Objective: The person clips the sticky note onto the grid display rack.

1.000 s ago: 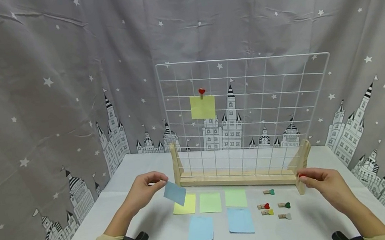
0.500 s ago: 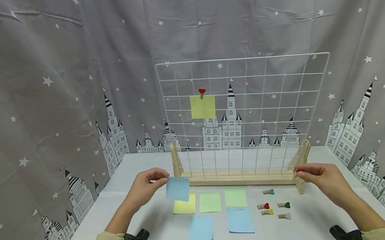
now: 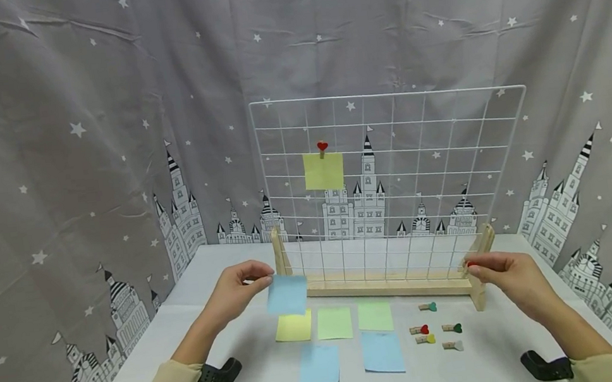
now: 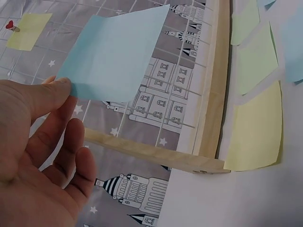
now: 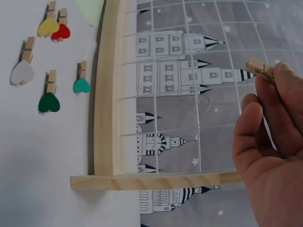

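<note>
Between thumb and forefinger, my left hand [image 3: 238, 292] pinches one corner of a blue sticky note [image 3: 287, 295], raised above the table near the left foot of the wire grid. My right hand [image 3: 514, 280] grips a small wooden clothespin [image 5: 259, 68] by its end, close to the grid's right foot; a bit of red shows at the fingertips in the head view. The white wire grid [image 3: 398, 195] stands upright in a wooden base [image 3: 387, 288]. On it hangs a yellow note [image 3: 324, 171], fixed by a clothespin with a red heart [image 3: 322, 146].
On the white table lie a yellow note [image 3: 293, 327], two green notes [image 3: 334, 323] and two blue notes [image 3: 382, 352]. Several heart clothespins [image 3: 451, 328] lie to their right. A grey curtain [image 3: 105, 145] with castles and stars hangs behind.
My left hand has risen slightly and moved right, and the blue note has turned more upright. The right hand has moved a little up and left with its clothespin.
</note>
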{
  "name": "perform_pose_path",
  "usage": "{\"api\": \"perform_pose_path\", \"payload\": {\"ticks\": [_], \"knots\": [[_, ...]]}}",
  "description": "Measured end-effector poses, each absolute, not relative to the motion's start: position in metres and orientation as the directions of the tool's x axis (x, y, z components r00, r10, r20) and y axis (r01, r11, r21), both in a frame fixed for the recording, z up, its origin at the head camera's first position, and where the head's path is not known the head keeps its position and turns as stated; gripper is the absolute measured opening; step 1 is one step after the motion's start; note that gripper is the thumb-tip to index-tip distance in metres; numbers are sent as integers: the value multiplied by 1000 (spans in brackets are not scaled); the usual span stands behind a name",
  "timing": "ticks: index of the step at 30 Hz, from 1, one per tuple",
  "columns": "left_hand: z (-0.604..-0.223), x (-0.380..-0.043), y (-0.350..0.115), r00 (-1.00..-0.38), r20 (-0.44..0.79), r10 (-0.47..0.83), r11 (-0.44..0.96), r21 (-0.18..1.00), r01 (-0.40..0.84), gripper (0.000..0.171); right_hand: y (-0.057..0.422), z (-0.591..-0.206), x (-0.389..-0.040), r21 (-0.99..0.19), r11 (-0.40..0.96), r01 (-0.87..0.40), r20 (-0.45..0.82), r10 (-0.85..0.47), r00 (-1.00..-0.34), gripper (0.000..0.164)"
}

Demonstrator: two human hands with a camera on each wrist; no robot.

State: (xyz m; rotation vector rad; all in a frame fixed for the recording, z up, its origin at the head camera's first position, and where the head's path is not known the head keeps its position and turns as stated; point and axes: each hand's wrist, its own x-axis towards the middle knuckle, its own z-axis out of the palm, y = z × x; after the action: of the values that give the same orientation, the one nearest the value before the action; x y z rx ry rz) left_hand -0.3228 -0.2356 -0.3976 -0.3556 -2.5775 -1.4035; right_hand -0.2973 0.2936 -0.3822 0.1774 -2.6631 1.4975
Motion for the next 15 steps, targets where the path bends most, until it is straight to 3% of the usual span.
{"api": "perform_pose_path", "payload": {"ticks": [15], "knots": [[-386,-325,-224,-948,291,127,509,802,314,13,287,-366,-300,-859,470,-203,181,-91,-979,46]]}}
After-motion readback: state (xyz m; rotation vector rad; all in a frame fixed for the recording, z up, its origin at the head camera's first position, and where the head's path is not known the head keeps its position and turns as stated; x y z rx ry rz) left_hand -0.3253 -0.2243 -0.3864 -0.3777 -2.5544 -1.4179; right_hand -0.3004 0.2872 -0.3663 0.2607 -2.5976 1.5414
